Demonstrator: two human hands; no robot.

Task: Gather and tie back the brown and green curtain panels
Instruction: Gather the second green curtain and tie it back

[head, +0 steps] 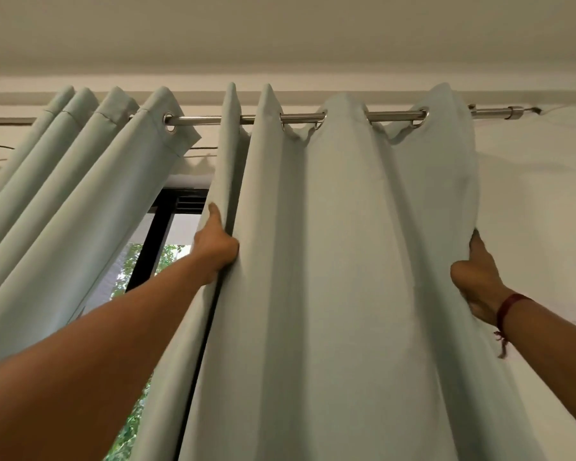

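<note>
Below the rod, the left hand and right hand each grip opposite edges of the green curtain, probably to bunch it.

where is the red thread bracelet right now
In the head view the red thread bracelet circles the right wrist at lower right, just below the right hand gripping the right edge of the pale green fabric curtain panel.

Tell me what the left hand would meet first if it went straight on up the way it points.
The left hand grips the edge of the green curtain panel. Going up along that fold, it would probably reach the curtain rod first, though depth is unclear.
</note>
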